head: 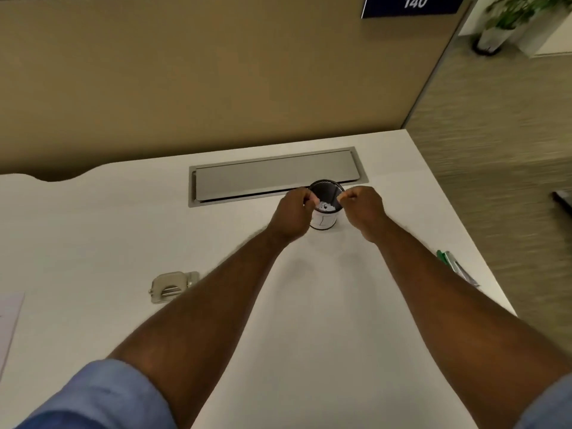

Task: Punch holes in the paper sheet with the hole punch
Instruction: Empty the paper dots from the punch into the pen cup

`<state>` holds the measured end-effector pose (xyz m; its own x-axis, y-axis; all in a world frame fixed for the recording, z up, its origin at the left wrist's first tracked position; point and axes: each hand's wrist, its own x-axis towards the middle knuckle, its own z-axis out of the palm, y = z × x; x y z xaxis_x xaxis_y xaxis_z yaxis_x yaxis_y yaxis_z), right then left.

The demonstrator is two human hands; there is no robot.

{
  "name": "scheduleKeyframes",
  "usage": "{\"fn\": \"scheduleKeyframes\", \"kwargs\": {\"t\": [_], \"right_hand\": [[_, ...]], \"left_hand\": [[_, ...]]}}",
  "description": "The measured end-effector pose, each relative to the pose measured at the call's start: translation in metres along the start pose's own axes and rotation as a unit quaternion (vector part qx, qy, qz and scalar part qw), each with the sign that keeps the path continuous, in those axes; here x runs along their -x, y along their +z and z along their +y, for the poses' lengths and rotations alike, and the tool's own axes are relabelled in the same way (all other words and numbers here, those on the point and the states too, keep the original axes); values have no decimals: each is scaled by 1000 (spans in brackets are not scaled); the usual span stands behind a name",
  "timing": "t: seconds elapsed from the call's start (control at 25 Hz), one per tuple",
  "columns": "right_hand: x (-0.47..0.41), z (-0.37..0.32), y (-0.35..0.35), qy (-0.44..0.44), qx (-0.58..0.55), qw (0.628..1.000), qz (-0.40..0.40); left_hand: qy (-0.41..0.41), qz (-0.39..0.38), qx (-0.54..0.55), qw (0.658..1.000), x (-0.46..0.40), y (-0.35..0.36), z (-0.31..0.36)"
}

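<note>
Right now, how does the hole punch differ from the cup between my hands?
The hole punch is silver metal and lies low and flat, untouched, at the near left. The cup is dark-rimmed with a white wrap, stands upright, farther back by the metal hatch, with the left hand and right hand at its rim. Both sit on the white desk.

Two hands are at the cup: one left hand (292, 213) at its 9 o'clock side and one right hand (365, 209) at its 3 o'clock side. There is one mesh cup (325, 209), one metal hole punch (171, 287) at the cup's 8 o'clock, one paper sheet (9, 323) at the desk's 9 o'clock edge, one green pen (455, 267) toward 4 o'clock, one cable hatch (272, 174) at 12 o'clock, one number sign (411, 4), one potted plant (507, 23).
</note>
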<state>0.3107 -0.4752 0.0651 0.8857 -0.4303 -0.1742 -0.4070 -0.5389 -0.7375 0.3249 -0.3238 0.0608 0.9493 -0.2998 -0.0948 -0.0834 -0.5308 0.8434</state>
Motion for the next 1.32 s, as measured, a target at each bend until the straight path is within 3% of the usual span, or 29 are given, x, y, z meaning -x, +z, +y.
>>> {"fn": "scheduleKeyframes", "kwargs": {"t": [0.2,0.4,0.64,0.76,0.96,1.32], "right_hand": [[-30,-5,-1,-88,18,996,-28],[-48,-10,3,-66,-14,996,-54],[-47,-18,-1,-115,68,991,9],[-46,-17,-1,-129,64,989,-15],[-38,-15,-3,-113,48,992,31],[-38,-11,-12,-127,18,991,43]], "left_hand": [[-29,5,-55,998,-53,15,-2],[-46,38,-93,994,-63,13,-11],[-35,49,-58,997,-60,9,-4],[-27,32,-73,996,-57,10,-4],[-34,55,-86,994,-52,7,6],[-8,41,-202,979,-55,13,10]]}}
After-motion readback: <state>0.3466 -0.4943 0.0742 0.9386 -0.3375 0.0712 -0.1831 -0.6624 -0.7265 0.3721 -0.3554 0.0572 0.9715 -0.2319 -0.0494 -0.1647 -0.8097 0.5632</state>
